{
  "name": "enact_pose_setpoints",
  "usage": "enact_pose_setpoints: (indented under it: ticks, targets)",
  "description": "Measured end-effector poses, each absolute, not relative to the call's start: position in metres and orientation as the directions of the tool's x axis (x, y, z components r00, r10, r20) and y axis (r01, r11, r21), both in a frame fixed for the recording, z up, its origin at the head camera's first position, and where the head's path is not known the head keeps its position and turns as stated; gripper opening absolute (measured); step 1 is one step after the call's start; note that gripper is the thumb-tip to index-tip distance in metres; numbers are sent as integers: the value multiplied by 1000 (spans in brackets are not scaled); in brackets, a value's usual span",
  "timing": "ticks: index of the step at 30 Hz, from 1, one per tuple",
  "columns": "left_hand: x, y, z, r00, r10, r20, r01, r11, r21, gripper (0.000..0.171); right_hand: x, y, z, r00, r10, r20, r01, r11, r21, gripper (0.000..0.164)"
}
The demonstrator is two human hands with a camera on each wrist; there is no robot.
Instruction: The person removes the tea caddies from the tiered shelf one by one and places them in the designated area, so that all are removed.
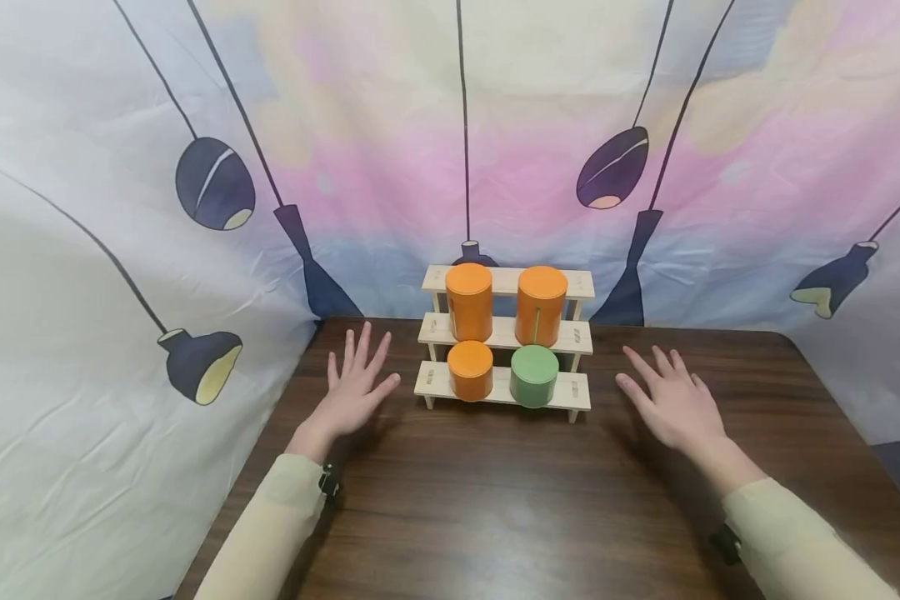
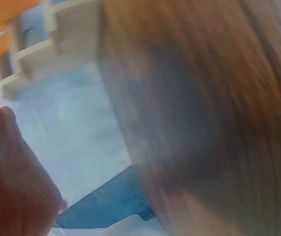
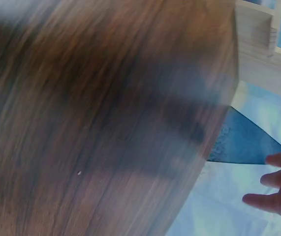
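A small three-tier wooden rack [image 1: 504,383] stands at the back of the table. Two tall orange canisters [image 1: 468,304] are side by side on its middle step. On the lowest step sit a short orange canister [image 1: 470,372] at left and a short green canister [image 1: 534,377] at right. My left hand [image 1: 351,385], fingers straight and spread, is to the left of the rack and holds nothing. To the right of the rack, my right hand [image 1: 673,400] also has its fingers spread, with nothing in it. Both wrist views show parts of the rack [image 2: 76,29] beyond the hands.
The dark brown wooden table [image 1: 480,500] reaches back to a hanging cloth [image 1: 540,125] printed with lamps in pastel colours. Another stretch of pale cloth [image 1: 82,333] hangs along the left side. A dark band with a device [image 1: 330,482] is on the left wrist.
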State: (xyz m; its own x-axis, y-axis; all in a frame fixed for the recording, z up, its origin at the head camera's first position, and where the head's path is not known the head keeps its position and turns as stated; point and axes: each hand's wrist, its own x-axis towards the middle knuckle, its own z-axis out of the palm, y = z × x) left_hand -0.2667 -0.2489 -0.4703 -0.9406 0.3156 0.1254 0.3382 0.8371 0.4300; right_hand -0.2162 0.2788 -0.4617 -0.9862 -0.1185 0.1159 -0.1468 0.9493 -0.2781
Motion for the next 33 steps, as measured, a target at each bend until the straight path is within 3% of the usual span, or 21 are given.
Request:
enact_pose_setpoints:
  ticks: [5,11,17,21,27,33]
  targets:
    - [-261,-241,-466,-954,239,182,300,711,637,74,-213,278,-454,-988,-86,131,-128,923,-363,72]
    - [-252,-225,-468,-962,154,225,273,530,803,70,-205,272,-444,-989,-29,145,-106,824,-557,69]
    - [-245,-199,-466,-992,-27,123,110,275,955,64,-194,258,-433,-978,-16,208,-167,658,-735,59]
    - [-246,-187,-471,-996,-75,40,29,143,989,58,-187,242,-427,-982,-5,188,-163,518,-840,57]
    - [-251,-182,-484,-999,-45,-11,-17,127,992,60,-186,219,-427,-989,16,149,-138,289,-947,57]
    - [-253,-186,-497,-999,-22,-36,-37,40,999,56,-201,198,-437,-981,1,191,-187,209,-960,59]
